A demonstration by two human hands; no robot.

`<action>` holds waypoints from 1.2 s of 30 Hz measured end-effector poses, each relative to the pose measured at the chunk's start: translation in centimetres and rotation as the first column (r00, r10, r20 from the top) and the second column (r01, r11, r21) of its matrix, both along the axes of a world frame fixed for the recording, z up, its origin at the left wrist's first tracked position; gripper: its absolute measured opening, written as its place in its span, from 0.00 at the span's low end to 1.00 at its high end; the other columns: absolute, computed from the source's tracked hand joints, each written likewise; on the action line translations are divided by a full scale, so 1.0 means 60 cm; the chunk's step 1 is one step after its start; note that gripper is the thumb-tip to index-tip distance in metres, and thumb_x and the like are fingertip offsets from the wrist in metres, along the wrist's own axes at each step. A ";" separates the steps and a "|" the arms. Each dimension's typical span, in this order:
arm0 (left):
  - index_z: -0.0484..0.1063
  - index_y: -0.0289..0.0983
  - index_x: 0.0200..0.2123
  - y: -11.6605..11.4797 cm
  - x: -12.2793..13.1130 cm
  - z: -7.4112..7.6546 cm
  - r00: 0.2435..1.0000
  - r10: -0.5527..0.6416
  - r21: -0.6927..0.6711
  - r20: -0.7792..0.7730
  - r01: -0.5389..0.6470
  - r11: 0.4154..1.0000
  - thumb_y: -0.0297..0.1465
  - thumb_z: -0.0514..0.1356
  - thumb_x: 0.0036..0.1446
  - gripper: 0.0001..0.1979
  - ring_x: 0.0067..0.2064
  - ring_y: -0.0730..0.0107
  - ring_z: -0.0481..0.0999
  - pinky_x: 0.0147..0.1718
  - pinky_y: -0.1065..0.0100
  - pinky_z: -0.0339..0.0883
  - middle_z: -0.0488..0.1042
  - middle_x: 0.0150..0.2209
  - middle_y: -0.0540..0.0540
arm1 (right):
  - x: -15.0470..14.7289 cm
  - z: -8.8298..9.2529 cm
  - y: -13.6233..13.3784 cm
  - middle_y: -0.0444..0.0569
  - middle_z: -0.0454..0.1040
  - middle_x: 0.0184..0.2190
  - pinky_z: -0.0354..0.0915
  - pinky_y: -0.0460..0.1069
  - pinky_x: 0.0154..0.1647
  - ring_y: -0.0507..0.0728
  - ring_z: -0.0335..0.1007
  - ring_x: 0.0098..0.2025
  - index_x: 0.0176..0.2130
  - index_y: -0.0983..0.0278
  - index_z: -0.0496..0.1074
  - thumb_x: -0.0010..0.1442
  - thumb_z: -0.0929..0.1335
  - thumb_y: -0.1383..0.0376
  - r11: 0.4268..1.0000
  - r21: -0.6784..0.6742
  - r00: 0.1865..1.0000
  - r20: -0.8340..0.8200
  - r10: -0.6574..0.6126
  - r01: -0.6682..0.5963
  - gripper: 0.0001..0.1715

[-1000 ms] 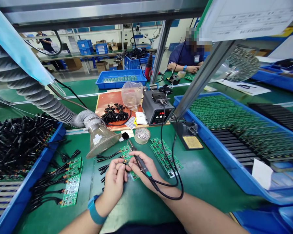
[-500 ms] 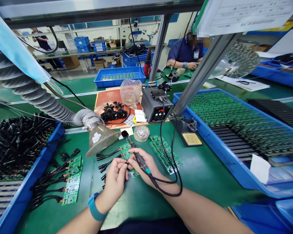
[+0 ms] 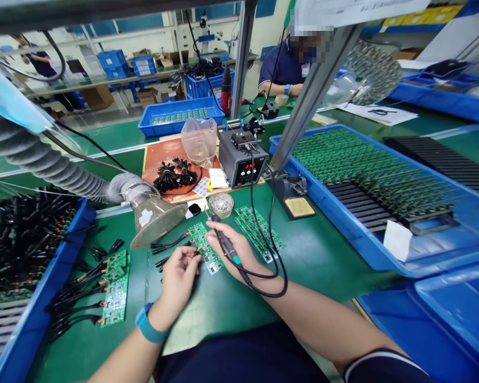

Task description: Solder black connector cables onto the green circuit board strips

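Around the hands, the bench (image 3: 295,298) is crowded: a cloudy extractor funnel (image 3: 154,226) on a ribbed grey hose (image 3: 74,173) hangs over its left side, between a blue tray (image 3: 35,306) heaped with black cables and the work. Beyond the hands sit a round tin (image 3: 221,205) of silvery curls and a soldering station (image 3: 245,159) with red digits; a slanting metal post (image 3: 317,98) partly blocks the view of a co-worker (image 3: 277,72). More circuit boards (image 3: 257,231) lie to the right, under loops of the iron's cord.

Bent inward, both forearms bring the hands close together but apart. The left hand (image 3: 179,274) curls palm inward, its grip pinching a black cable (image 3: 195,252) by the left edge of the green circuit board (image 3: 205,247), which lies flat on the bench between the 2 hands. The right hand (image 3: 235,247) has its grip closed round the soldering iron (image 3: 228,246), metal tip pointing away towards the tin.

Glossy and rectangular, the board carries small dark parts; the iron's slim handle is dark, with 1 teal band, and its rubbery cord arcs over the right wrist.
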State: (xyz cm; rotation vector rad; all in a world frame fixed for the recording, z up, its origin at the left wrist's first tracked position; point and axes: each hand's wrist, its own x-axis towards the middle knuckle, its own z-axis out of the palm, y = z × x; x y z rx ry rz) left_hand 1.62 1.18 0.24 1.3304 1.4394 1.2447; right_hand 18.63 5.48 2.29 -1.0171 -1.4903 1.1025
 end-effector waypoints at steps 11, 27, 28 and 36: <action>0.76 0.35 0.42 -0.053 -0.013 -0.021 0.603 -0.110 0.183 -0.790 0.403 0.897 0.29 0.55 0.70 0.10 0.38 0.60 0.75 0.40 0.58 0.69 0.77 0.35 0.42 | 0.112 0.002 -0.118 0.48 0.82 0.37 0.78 0.50 0.40 0.55 0.81 0.35 0.57 0.60 0.75 0.69 0.70 0.60 0.994 0.080 0.966 0.244 -0.088 0.071 0.19; 0.75 0.35 0.39 -0.059 -0.006 -0.029 0.555 -0.069 0.182 -0.829 0.385 0.905 0.28 0.54 0.70 0.10 0.36 0.62 0.74 0.37 0.61 0.66 0.74 0.33 0.44 | 0.090 -0.020 -0.152 0.49 0.84 0.34 0.79 0.51 0.38 0.57 0.83 0.34 0.51 0.61 0.77 0.68 0.69 0.67 0.947 0.320 0.940 0.325 -0.103 -0.007 0.13; 0.75 0.35 0.39 -0.058 -0.005 -0.029 0.554 -0.069 0.181 -0.830 0.383 0.906 0.28 0.54 0.71 0.10 0.36 0.62 0.74 0.37 0.61 0.66 0.74 0.33 0.45 | 0.089 -0.021 -0.151 0.49 0.84 0.33 0.79 0.51 0.39 0.57 0.83 0.34 0.51 0.61 0.78 0.68 0.69 0.67 0.948 0.320 0.936 0.333 -0.110 -0.002 0.12; 0.75 0.35 0.38 -0.056 -0.003 -0.025 0.550 -0.076 0.169 -0.832 0.381 0.909 0.28 0.54 0.70 0.10 0.35 0.63 0.74 0.36 0.61 0.65 0.74 0.32 0.45 | 0.083 -0.028 -0.151 0.49 0.84 0.36 0.79 0.51 0.39 0.56 0.83 0.35 0.54 0.60 0.76 0.69 0.69 0.67 0.948 0.316 0.932 0.348 -0.097 -0.019 0.14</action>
